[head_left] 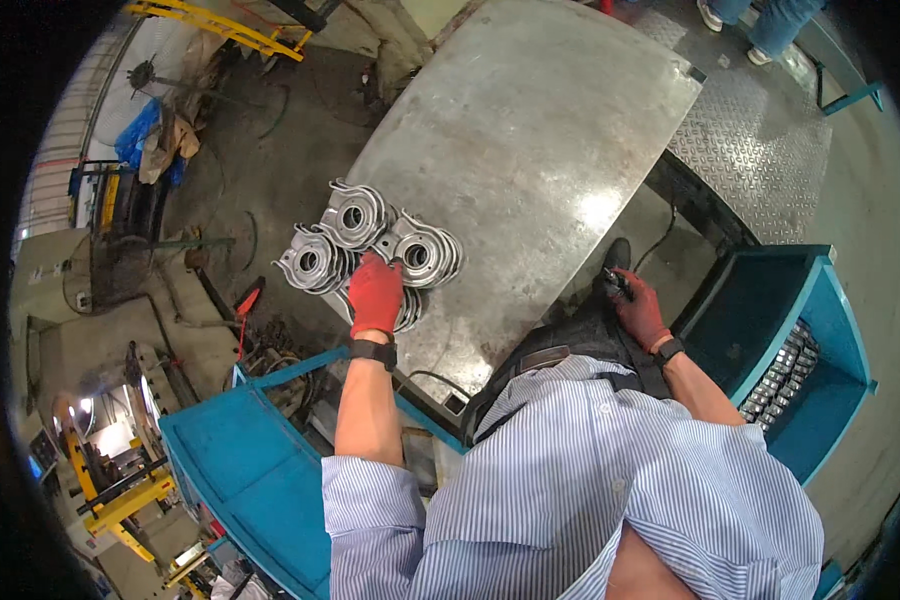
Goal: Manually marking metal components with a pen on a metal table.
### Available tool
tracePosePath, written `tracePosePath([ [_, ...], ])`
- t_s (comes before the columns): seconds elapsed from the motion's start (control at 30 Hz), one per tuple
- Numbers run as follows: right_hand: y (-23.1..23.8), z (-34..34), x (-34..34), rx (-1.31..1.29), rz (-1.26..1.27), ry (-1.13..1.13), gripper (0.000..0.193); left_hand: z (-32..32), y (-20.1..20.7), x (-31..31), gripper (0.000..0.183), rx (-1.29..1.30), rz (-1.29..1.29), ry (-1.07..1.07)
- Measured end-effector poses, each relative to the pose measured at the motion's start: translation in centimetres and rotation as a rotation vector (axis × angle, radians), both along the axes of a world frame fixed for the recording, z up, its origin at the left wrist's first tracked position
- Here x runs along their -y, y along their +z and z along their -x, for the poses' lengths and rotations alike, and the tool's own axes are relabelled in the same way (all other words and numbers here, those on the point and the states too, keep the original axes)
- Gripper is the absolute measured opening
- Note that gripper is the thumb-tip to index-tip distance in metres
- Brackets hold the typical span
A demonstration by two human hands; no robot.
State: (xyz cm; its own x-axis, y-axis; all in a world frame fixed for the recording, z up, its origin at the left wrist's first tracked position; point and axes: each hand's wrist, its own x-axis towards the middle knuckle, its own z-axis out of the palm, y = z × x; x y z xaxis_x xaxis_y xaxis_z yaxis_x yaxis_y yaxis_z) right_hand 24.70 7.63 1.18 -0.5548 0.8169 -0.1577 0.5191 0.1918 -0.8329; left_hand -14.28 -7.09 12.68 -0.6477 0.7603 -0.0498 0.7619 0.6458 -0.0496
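My left hand (377, 295), in a red glove, is closed over the near stack of stamped metal brackets (408, 312). Something small and dark shows at its fingertips, but the hand hides most of it. Around it stand three more stacks of ring-shaped brackets: a left stack (310, 260), a back stack (354, 216) and a right stack (420, 254). My right hand (640, 310), also gloved in red, is off the table's right side, with its fingers closed round a small dark metal part (618, 284).
The stacks stand at the left edge of a grey metal table (530, 130). On my right a teal bin (838, 330) holds several small metal blocks (782, 375). A teal tray (255, 470) lies at my left. Another person's legs (785, 22) show at the far right.
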Motion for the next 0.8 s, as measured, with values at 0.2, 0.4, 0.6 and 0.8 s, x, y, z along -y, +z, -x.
tracePosePath([
  [0.2, -0.8, 0.0, 0.1, -0.041, 0.019, -0.039, 0.041, -0.5, 0.0, 0.4, 0.044, 0.061, -0.009, 0.040],
  [0.4, -0.3, -2.1, -0.1, -0.042, 0.008, -0.184, 0.042, -0.8, 1.9, -1.2, 0.040, 0.027, 0.013, 0.057],
  [0.6, 2.1, -2.3, -0.8, -0.040, 0.110, -0.353, 0.034, -2.0, 9.1, -4.3, 0.040, -0.022, -0.161, 0.027],
  [0.8, -3.5, -6.2, -4.6, -0.202, 0.254, -0.572, 0.028, -5.3, 20.3, -19.6, 0.037, 0.259, -0.569, -0.251],
])
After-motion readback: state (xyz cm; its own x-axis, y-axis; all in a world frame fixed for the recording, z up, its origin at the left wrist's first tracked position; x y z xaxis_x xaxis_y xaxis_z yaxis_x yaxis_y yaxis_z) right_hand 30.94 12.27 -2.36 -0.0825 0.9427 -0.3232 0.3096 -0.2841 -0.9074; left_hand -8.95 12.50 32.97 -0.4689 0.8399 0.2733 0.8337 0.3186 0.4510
